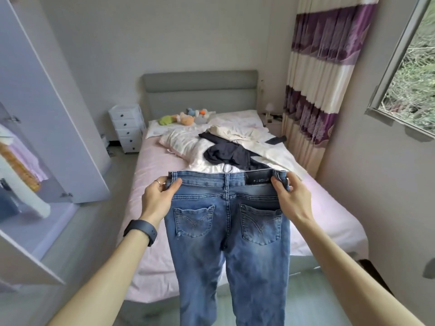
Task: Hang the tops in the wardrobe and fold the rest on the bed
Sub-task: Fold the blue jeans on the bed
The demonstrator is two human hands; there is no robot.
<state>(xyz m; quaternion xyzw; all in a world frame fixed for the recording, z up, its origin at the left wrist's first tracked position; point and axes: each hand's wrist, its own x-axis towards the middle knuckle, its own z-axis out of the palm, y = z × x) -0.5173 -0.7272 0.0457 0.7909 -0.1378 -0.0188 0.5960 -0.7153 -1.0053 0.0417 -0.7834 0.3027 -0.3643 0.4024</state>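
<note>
home bedroom | bed (pixel 150 175) | wardrobe (pixel 47 128) | curtain (pixel 322 67) | toys, probably (pixel 186 117)

The jeans (pixel 229 231) hang in front of the bed (pixel 153 175), a pile of clothes (pixel 226 154) lies on it behind them, and the wardrobe (pixel 35 102) stands on the left.

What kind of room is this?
Most likely a home bedroom: a bed with a grey headboard, an open wardrobe holding hung clothes, and a curtain beside the window.

Soft toys (pixel 186 116) lie near a white drawer unit (pixel 127 131); a striped curtain (pixel 317 74) hangs.
</note>
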